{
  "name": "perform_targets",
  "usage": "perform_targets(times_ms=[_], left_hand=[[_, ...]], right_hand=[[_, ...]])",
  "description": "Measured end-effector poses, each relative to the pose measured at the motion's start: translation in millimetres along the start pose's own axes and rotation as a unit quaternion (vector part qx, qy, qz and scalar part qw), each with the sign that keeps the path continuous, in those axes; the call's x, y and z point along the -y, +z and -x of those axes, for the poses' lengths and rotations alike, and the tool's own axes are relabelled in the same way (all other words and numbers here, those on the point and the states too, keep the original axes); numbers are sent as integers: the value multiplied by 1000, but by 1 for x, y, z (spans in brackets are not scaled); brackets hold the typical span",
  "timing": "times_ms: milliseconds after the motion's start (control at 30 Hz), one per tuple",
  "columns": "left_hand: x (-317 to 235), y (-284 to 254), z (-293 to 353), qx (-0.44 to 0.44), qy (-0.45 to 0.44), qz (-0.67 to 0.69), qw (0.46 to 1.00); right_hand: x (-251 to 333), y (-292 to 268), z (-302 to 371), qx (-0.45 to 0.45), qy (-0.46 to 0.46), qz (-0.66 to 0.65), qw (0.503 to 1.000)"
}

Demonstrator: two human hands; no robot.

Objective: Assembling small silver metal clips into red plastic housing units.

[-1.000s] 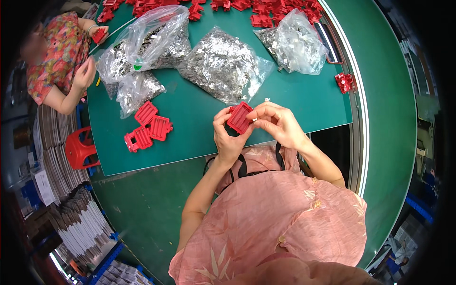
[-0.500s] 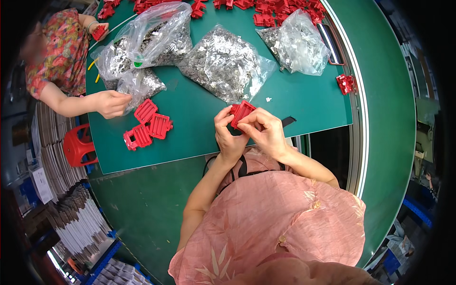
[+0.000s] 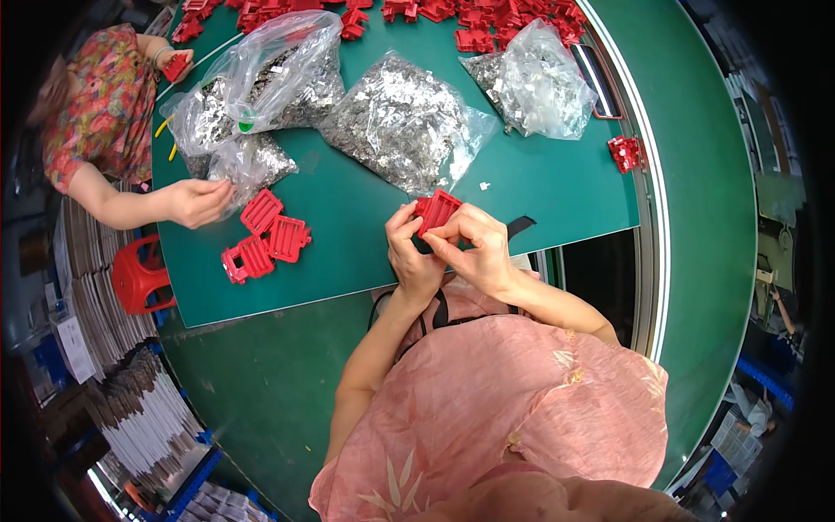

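Red slotted part (image 3: 441, 210): seen in the head view, held tilted above the near edge of the green surface (image 3: 348, 252), slots showing. Clamped along its left side in the left hand (image 3: 416, 264). Met on its near right side by the right hand (image 3: 483, 252), thumb and forefinger drawn close together; cannot tell whether gripping the part or something small. Just right, a black strip (image 3: 520, 226); slightly farther off, a small white piece (image 3: 485, 186). Beyond, a large clear bag (image 3: 400, 122) full of shiny pieces; far right of it, another clear bag (image 3: 544, 91). To the left, three red parts (image 3: 287, 238) lying close together. Along the far edge, a heap of red parts (image 3: 487, 19). At right, near the rim, a lone red part (image 3: 624, 153). At far left, a co-worker (image 3: 100, 96) in a flowered top, one hand (image 3: 198, 205) stretched to a small clear bag (image 3: 252, 161); cannot tell whether touching it. Nearer on the left, beside the surface, a red stool (image 3: 139, 278).
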State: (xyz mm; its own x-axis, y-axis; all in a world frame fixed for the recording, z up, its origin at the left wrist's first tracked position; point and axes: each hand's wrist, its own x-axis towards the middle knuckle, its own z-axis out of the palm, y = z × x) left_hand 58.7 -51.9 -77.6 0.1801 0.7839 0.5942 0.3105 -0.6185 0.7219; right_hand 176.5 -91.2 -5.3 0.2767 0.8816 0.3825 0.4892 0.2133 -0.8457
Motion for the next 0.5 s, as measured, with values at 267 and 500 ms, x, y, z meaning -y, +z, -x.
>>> perform_targets(times_ms=[267,500], left_hand=[[0,-1,-1,-6,-9,11,1000],[-2,-1,-1,-5,-3,3,1000]], right_hand=[[0,3,2,-6,27,-22,999],[-4,5,1,-34,-6,-13,999]])
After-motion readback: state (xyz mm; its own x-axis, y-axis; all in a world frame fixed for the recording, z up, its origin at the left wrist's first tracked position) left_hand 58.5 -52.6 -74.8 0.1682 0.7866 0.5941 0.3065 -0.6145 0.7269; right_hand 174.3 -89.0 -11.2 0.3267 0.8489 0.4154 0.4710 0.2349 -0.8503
